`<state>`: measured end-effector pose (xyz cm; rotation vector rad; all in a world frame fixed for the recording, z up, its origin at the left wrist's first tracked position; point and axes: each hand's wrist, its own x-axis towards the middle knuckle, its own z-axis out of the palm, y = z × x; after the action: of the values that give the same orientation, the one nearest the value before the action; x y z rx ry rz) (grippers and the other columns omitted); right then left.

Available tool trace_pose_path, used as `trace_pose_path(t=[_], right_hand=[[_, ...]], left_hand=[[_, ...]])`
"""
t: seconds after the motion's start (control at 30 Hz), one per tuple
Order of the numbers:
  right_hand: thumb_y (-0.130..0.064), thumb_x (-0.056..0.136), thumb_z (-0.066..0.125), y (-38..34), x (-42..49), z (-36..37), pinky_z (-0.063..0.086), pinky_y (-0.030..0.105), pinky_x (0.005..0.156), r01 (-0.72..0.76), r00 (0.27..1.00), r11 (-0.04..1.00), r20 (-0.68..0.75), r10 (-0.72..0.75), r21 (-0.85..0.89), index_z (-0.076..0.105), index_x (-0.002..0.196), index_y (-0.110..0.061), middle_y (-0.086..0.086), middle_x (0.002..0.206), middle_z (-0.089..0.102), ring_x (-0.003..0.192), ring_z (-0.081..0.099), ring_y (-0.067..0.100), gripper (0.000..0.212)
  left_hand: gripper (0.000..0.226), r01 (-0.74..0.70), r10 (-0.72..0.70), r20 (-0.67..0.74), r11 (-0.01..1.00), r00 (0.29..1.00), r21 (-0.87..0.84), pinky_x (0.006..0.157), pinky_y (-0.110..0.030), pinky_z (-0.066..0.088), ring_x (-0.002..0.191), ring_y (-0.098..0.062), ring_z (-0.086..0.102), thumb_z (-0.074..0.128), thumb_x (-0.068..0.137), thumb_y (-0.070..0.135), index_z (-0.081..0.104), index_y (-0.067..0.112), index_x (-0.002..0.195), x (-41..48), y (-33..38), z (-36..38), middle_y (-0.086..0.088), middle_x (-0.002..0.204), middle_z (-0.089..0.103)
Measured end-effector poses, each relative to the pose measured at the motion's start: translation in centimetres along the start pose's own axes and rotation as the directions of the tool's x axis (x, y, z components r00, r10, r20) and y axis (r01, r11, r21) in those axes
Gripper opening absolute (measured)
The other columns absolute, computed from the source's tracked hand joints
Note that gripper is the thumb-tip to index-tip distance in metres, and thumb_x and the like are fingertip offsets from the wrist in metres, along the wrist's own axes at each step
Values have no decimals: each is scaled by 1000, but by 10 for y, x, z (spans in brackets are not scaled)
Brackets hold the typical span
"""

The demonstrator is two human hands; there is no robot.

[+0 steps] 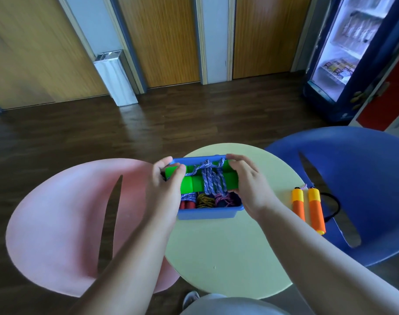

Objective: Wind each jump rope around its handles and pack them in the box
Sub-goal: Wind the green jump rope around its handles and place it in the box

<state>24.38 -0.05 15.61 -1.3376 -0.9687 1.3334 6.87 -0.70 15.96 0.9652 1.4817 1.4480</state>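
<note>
I held the green-handled jump rope bundle [203, 180], wound in blue-and-white cord, over the blue plastic box [207, 213]. My left hand [165, 185] and right hand [246, 185] had their fingers closed on the handle ends. It seemed light, with stiff handles and slack cord. Wound ropes crowded the box; an orange-handled rope [307, 208] lay on the pale yellow tabletop [216, 251].

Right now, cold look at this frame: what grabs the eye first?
Dead centre, the left hand and right hand hold a wound bright green-handled jump rope with blue-white cord over the blue plastic box, which already holds other wound ropes. The box sits on a pale yellow round table. An orange-and-yellow-handled jump rope lies at the table's right edge, not yet packed.
</note>
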Motion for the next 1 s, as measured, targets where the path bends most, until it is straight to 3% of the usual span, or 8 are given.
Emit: trace_pose_path(t=[0.13, 0.23, 0.37, 0.47, 0.63, 0.77, 0.93, 1.0], right_hand=[[-62, 96, 48, 7, -15, 0, 55, 47, 95, 60, 996, 995, 74, -54, -80, 63, 108, -28, 6, 103, 70, 103, 67, 26, 39], [-42, 109, 42, 7, -18, -5, 50, 42, 78, 116, 989, 988, 107, -105, -102, 52, 112, -19, 8, 94, 57, 86, 55, 21, 25], [-37, 100, 51, -5, -10, -11, 54, 54, 79, 160, 987, 959, 58, -151, -233, 54, 108, -31, 10, 100, 60, 86, 58, 23, 11], [-31, 99, 62, -10, -9, -16, 55, 40, 83, 210, 977, 946, 8, -214, -248, 53, 121, -30, 4, 111, 57, 96, 64, 20, 24], [-28, 97, 70, -8, -19, -8, 47, 6, 82, 294, 918, 940, -221, -328, -173, 56, 116, -22, -14, 109, 59, 98, 60, -13, 24], [-25, 99, 68, -4, -24, 1, 53, 18, 90, 329, 859, 937, -377, -347, -115, 66, 112, -22, -9, 106, 71, 98, 67, -2, 14], [-14, 99, 68, 1, -30, 4, 55, 18, 89, 354, 848, 935, -424, -317, 11, 73, 106, -22, -7, 97, 77, 93, 72, 2, 12], [-13, 99, 68, 6, -32, 4, 56, 20, 89, 325, 866, 944, -418, -274, 55, 74, 104, -24, -2, 100, 78, 94, 73, 6, 14]], left_hand=[[19, -105, 105, 4, 991, 994, 78, 97, -31, 51, 107, -3, 67, 69, 97, 32, 73, 26, 115, 5, 1, 1, 19, 103, 76], [26, -53, 45, 91, 995, 995, 83, 102, -53, 54, 115, -18, 69, 68, 91, 53, 75, 33, 107, 10, 1, -3, 9, 111, 77], [20, 17, -43, 198, 991, 979, 130, 57, -39, 61, 91, -21, 72, 66, 96, 50, 74, 33, 105, -1, -11, -9, 1, 107, 72], [11, -6, -16, 179, 993, 984, 118, 40, -32, 46, 64, -47, 63, 66, 97, 43, 71, 33, 99, -11, -22, -5, -10, 87, 68], [41, -130, 158, -192, 980, 969, 151, 78, -39, 60, 77, -6, 65, 63, 88, 63, 70, 24, 100, -14, -18, 11, 5, 84, 68], [47, -220, 285, -282, 946, 916, 239, 58, -10, 36, 64, -13, 46, 54, 104, 45, 68, 0, 101, -23, -15, 19, -16, 83, 61], [29, -291, 354, -315, 929, 881, 230, 70, 2, 36, 81, 22, 60, 54, 107, 22, 74, 5, 120, -31, -7, 17, 26, 87, 65], [30, -322, 389, -283, 912, 877, 255, 76, 4, 36, 88, 30, 56, 52, 108, 19, 73, 6, 125, -30, -7, 13, 22, 99, 69]])
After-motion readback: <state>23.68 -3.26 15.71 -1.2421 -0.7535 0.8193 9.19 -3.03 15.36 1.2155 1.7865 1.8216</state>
